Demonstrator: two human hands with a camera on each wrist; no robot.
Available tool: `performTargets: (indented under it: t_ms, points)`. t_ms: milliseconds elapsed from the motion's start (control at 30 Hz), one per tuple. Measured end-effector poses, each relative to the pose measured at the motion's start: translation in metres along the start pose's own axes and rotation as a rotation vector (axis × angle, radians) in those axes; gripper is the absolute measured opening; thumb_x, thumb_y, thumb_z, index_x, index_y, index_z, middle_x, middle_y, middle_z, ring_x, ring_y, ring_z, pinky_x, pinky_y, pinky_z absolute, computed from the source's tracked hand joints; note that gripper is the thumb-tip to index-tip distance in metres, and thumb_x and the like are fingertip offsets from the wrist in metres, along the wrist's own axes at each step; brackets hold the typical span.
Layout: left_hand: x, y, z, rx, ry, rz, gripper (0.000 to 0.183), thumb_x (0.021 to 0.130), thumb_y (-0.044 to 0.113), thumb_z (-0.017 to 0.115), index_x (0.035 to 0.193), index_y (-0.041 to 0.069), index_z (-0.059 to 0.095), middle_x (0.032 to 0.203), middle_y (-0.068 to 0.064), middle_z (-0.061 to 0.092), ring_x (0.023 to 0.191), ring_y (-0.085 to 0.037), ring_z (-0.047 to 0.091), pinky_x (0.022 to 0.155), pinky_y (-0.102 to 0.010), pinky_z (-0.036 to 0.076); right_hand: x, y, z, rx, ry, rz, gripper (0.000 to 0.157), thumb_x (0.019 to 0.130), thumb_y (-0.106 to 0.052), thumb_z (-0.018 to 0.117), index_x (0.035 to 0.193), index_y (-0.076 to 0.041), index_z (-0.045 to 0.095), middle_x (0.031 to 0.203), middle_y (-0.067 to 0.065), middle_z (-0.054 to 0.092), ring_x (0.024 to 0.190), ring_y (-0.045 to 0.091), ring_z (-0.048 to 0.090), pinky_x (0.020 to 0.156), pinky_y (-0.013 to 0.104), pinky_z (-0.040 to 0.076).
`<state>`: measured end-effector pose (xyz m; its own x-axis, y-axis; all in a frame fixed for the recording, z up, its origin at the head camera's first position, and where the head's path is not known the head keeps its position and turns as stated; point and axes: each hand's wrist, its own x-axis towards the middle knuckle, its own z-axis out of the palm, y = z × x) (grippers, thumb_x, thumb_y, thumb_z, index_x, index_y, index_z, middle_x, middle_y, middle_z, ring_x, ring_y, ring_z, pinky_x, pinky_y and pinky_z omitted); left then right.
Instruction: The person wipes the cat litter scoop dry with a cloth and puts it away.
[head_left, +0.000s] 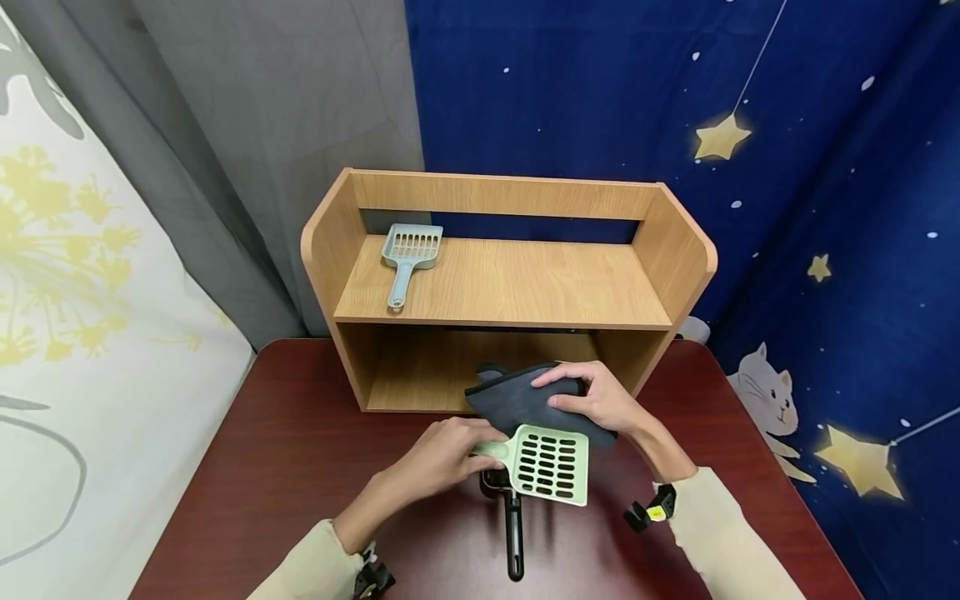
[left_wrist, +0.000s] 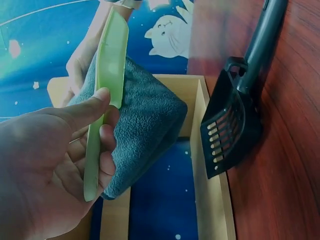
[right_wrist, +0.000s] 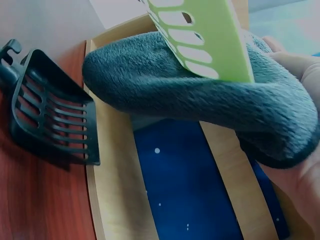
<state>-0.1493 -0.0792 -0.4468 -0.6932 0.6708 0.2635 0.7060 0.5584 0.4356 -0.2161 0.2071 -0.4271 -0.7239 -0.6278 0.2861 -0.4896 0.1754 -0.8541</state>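
Observation:
My left hand (head_left: pixel 457 454) grips a light green slotted litter scoop (head_left: pixel 551 464) by its handle, thumb on one side and fingers curled round the other. A folded dark grey cloth (head_left: pixel 517 400) is in my right hand (head_left: pixel 600 400), pinched between thumb and fingers. In the right wrist view the scoop's slotted head (right_wrist: pixel 210 40) overlaps the plush cloth (right_wrist: pixel 175 95). Below the green scoop a black litter scoop (head_left: pixel 514 533) lies on the table, its head partly hidden in the head view. The left wrist view shows its slotted black head (left_wrist: pixel 225 130) close to the shelf.
A two-tier wooden shelf (head_left: pixel 495 283) stands at the back of the dark red table (head_left: pixel 300 467). On its upper tier, at the left, lies a grey-blue slotted scoop (head_left: pixel 412 250). Behind hang a grey curtain (head_left: pixel 285 100) and a blue star-patterned curtain (head_left: pixel 570 92).

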Motion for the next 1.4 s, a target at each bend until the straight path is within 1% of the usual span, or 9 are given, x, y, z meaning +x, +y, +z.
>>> performTargets:
  t_ms: [167,433,600,667,833,900,1133,1267,1400]
  points:
    - [-0.006,-0.008,0.001,-0.019,0.02,-0.04,0.026,0.085,0.033,0.075,0.109,0.025,0.074,0.095,0.017,0.067,0.079,0.002,0.058,0.065,-0.023,0.048,-0.012,0.003,-0.006,0.006,0.053,0.048,0.028,0.087,-0.004,0.071,0.114,-0.011,0.072,0.115,0.006,0.069,0.105,0.02,0.062,0.087,0.027,0.05]
    - [-0.021,-0.023,-0.005,0.017,0.128,-0.114,0.026,0.082,0.031,0.078,0.107,0.022,0.075,0.092,0.015,0.069,0.081,-0.001,0.063,0.066,-0.028,0.051,-0.039,0.001,-0.021,0.045,0.198,0.112,0.027,0.087,-0.005,0.072,0.114,-0.005,0.07,0.116,0.012,0.067,0.104,0.02,0.062,0.083,0.026,0.051]
    - [-0.024,-0.026,-0.006,0.058,0.181,-0.167,0.026,0.08,0.029,0.08,0.104,0.02,0.076,0.095,0.011,0.072,0.076,-0.001,0.062,0.062,-0.027,0.05,-0.053,-0.011,-0.024,0.024,0.314,0.151,0.028,0.086,-0.006,0.073,0.115,-0.005,0.07,0.114,0.011,0.068,0.101,0.019,0.062,0.084,0.024,0.05]
    - [-0.023,-0.026,-0.005,0.071,0.2,-0.189,0.026,0.079,0.029,0.081,0.102,0.019,0.076,0.096,0.01,0.073,0.074,-0.001,0.061,0.06,-0.027,0.049,-0.054,-0.02,-0.022,-0.013,0.347,0.156,0.029,0.086,-0.008,0.074,0.115,-0.008,0.071,0.114,0.009,0.069,0.103,0.018,0.062,0.091,0.021,0.046]
    - [-0.015,-0.02,-0.002,0.08,0.203,-0.209,0.026,0.08,0.031,0.08,0.102,0.019,0.076,0.097,0.009,0.073,0.068,-0.003,0.058,0.056,-0.026,0.046,-0.043,-0.038,-0.001,-0.149,0.33,0.146,0.029,0.086,-0.018,0.076,0.114,-0.023,0.073,0.112,-0.001,0.07,0.098,0.014,0.065,0.084,0.022,0.049]
    - [-0.01,-0.016,0.001,0.078,0.198,-0.21,0.027,0.08,0.032,0.08,0.102,0.018,0.076,0.098,0.008,0.073,0.07,-0.005,0.061,0.057,-0.027,0.046,-0.035,-0.04,0.014,-0.202,0.29,0.147,0.029,0.086,-0.019,0.077,0.113,-0.026,0.073,0.109,-0.003,0.071,0.09,0.013,0.066,0.072,0.025,0.053]
    - [-0.001,-0.004,0.011,0.07,0.177,-0.224,0.025,0.082,0.029,0.079,0.102,0.015,0.076,0.095,0.006,0.072,0.074,-0.006,0.06,0.059,-0.026,0.045,-0.006,-0.036,0.064,-0.414,0.183,0.19,0.031,0.081,-0.015,0.078,0.109,-0.029,0.075,0.109,-0.008,0.071,0.094,0.005,0.062,0.076,0.025,0.049]
    - [0.001,-0.001,0.015,0.05,0.169,-0.233,0.025,0.082,0.026,0.079,0.103,0.013,0.075,0.096,0.004,0.072,0.07,-0.006,0.056,0.057,-0.023,0.042,0.001,-0.033,0.074,-0.397,0.201,0.184,0.032,0.081,-0.012,0.077,0.109,-0.028,0.075,0.108,-0.009,0.071,0.079,0.004,0.056,0.067,0.024,0.047]
    - [0.0,0.0,0.014,0.04,0.18,-0.231,0.026,0.082,0.028,0.079,0.103,0.013,0.075,0.096,0.004,0.072,0.069,-0.007,0.057,0.056,-0.023,0.041,-0.003,-0.031,0.072,-0.435,0.192,0.186,0.032,0.081,-0.013,0.077,0.109,-0.028,0.075,0.108,-0.009,0.071,0.085,0.004,0.06,0.071,0.025,0.048]
